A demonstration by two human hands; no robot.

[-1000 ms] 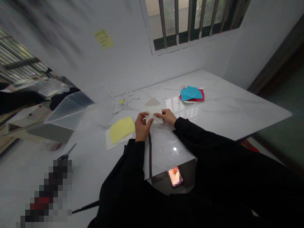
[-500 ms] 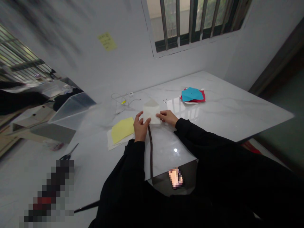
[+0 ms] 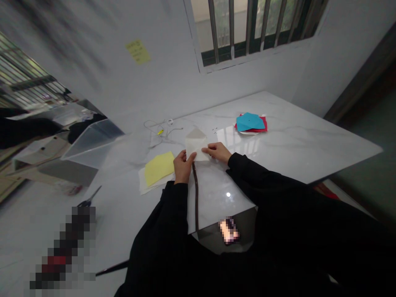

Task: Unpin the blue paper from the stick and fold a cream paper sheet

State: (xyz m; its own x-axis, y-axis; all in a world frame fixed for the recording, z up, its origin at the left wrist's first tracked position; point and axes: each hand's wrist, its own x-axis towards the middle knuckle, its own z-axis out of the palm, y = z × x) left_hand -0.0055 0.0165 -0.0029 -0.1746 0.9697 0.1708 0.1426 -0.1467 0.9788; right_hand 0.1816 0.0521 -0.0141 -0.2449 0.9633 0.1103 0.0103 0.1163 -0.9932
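Since it appears to be made of thin paper, the pale paper envelope (image 3: pixel 195 148) is judged to be very light and soft, easily creased at its corners and likely to slip on a polished finish. A hold along its lower side edges would be best suited, with the pressure kept gentle and the pointed flap (image 3: pixel 195 133) left free. The envelope is gripped between both hands near the middle of the marble-patterned surface (image 3: pixel 293 140), though whether it is lifted clear of that surface cannot be told. Its left lower corner is pinched by the left hand (image 3: pixel 184 167), with the fingers closed over the paper. Its right edge is held by the fingertips of the right hand (image 3: pixel 218 152). The flap is seen standing open, greyish and slightly translucent, against the whiter body.

A dark strap (image 3: pixel 196 198) is laid just below the left hand. A yellow paper sheet (image 3: pixel 159 168) lies on a white sheet (image 3: pixel 142 185) nearby, and a blue paper (image 3: pixel 249 122) is stacked on a red paper (image 3: pixel 262 124) farther off. A white cable (image 3: pixel 154 128) is coiled near the far edge.
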